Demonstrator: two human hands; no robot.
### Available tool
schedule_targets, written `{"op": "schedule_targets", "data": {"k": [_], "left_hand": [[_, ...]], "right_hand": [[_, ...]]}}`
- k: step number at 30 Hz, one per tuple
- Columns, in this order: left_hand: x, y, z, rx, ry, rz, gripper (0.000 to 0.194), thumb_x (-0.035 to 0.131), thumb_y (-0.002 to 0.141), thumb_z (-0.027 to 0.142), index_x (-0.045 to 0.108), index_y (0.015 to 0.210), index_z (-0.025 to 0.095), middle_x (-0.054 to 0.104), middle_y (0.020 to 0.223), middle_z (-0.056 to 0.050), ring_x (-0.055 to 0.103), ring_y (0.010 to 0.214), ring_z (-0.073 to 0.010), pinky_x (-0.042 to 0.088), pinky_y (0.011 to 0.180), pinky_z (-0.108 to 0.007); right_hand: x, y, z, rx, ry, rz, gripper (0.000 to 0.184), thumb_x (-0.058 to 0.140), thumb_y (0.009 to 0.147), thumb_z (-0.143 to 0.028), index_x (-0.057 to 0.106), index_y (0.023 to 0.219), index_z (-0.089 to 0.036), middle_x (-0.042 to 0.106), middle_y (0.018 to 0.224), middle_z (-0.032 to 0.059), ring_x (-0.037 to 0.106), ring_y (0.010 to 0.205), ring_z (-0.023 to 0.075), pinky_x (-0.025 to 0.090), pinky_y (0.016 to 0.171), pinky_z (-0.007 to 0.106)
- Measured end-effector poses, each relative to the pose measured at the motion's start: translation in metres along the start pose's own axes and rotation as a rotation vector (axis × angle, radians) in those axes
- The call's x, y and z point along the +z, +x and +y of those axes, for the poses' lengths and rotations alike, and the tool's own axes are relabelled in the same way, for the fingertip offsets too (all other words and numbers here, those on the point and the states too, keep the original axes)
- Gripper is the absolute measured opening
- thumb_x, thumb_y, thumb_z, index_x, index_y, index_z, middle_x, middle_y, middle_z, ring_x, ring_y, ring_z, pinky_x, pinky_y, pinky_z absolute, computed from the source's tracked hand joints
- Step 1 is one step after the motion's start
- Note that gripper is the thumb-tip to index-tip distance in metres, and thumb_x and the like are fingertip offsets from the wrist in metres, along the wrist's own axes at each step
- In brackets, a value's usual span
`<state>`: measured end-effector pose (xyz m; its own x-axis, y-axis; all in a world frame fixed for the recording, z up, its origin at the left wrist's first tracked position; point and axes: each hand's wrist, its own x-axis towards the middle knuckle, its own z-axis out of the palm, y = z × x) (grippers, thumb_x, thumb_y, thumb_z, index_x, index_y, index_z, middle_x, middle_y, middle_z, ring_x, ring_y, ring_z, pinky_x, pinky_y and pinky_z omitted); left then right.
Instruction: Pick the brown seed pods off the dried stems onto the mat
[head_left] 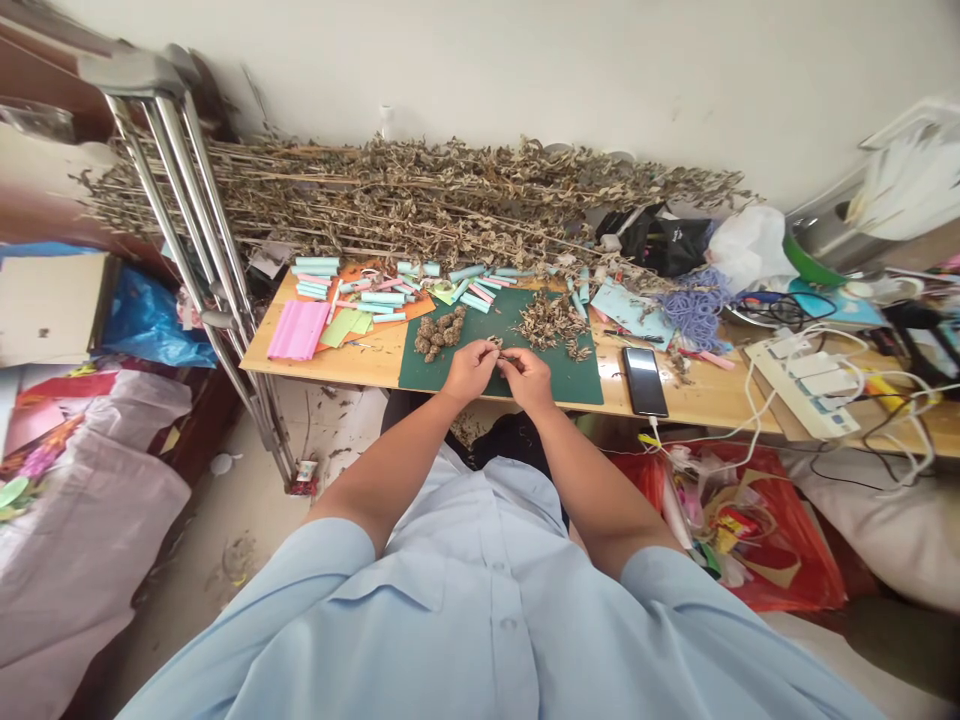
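Observation:
My left hand (471, 372) and my right hand (527, 378) meet at the front of a dark green mat (487, 325). The fingers of both are pinched together on a small bit of dried plant (495, 343), mostly hidden by the fingertips. Just beyond my left hand lies a cluster of brown dried balls (440, 333), seemingly of rolled plant matter. A loose heap of dried leaves (555, 322) spreads on the mat beyond my right hand.
Long dried plant stalks (420, 200) lie along the wall. Rolled blue papers (382, 297) and pink paper (296, 330) are at left. A phone (645, 381) on a cable, a power strip (801, 380) and purple cord (694, 305) lie right. Metal crutches (180, 200) lean at left.

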<state>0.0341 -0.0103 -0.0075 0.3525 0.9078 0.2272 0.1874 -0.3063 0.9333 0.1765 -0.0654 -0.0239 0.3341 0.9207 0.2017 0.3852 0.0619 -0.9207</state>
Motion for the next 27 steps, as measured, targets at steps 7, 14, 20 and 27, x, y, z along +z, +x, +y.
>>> {"op": "schedule_targets", "data": {"k": [7, 14, 20, 27], "left_hand": [[0.0, 0.0, -0.002, 0.025, 0.014, -0.007, 0.02, 0.055, 0.094, 0.022, 0.073, 0.089, 0.017, 0.069, 0.077, -0.004, 0.065, 0.079, -0.0164, 0.051, 0.074, -0.028], [0.003, -0.002, -0.003, 0.099, 0.092, -0.019, 0.022, 0.053, 0.097, 0.023, 0.074, 0.094, 0.018, 0.071, 0.085, -0.007, 0.067, 0.085, -0.0186, 0.052, 0.08, -0.031], [0.004, -0.002, -0.004, 0.099, 0.118, -0.011, 0.022, 0.052, 0.098, 0.023, 0.072, 0.092, 0.017, 0.07, 0.083, -0.007, 0.066, 0.084, -0.0187, 0.051, 0.081, -0.031], [0.003, -0.002, -0.002, 0.073, 0.121, -0.001, 0.02, 0.052, 0.097, 0.022, 0.07, 0.089, 0.017, 0.07, 0.081, -0.006, 0.065, 0.077, -0.0168, 0.05, 0.077, -0.029]], "right_hand": [[-0.003, 0.0, 0.002, -0.039, -0.023, -0.01, 0.035, 0.067, 0.086, -0.051, 0.072, 0.104, -0.022, 0.072, 0.087, 0.0041, 0.063, 0.07, 0.0176, 0.056, 0.071, 0.034], [-0.006, 0.002, 0.002, -0.021, 0.01, -0.002, 0.026, 0.066, 0.087, -0.047, 0.07, 0.093, -0.022, 0.071, 0.081, 0.0023, 0.064, 0.066, 0.0173, 0.055, 0.072, 0.033], [-0.007, 0.002, -0.006, 0.052, 0.045, -0.02, 0.027, 0.065, 0.086, -0.047, 0.07, 0.09, -0.022, 0.071, 0.074, 0.0013, 0.065, 0.065, 0.0181, 0.055, 0.071, 0.033], [-0.007, 0.002, -0.012, 0.091, 0.05, -0.001, 0.03, 0.064, 0.086, -0.05, 0.071, 0.088, -0.021, 0.07, 0.069, 0.0007, 0.064, 0.061, 0.017, 0.055, 0.067, 0.032]]}}
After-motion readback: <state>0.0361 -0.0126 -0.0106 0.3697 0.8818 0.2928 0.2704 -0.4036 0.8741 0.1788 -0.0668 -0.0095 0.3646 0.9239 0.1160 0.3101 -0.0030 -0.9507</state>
